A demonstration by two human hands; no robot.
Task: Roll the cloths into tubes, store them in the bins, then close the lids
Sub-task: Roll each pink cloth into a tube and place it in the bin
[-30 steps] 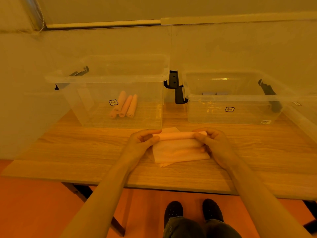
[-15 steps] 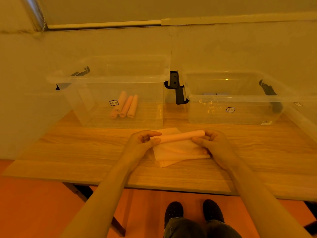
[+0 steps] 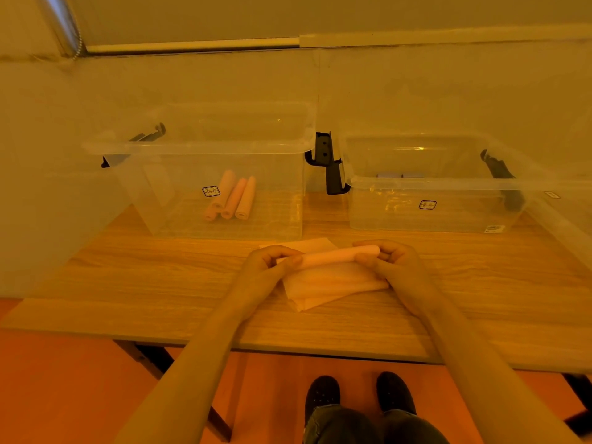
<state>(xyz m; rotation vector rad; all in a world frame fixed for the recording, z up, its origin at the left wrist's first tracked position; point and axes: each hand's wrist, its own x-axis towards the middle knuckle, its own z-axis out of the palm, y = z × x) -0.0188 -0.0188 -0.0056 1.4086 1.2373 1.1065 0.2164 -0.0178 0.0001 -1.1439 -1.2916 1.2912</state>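
Wooden table (image 3: 134,283), two clear bins (image 3: 224,200) behind. Left hand (image 3: 269,267) and right hand (image 3: 390,267) pinching ends of rolled cloth (image 3: 339,256) above flat cloths (image 3: 326,283).

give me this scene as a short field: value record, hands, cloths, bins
left hand: pinches left end of the rolled cloth
right hand: pinches its right end
cloth stack: flat on the wooden table, under the roll
left bin: clear, lid off, three rolled cloths inside
right bin: clear, lid off, no rolls visible
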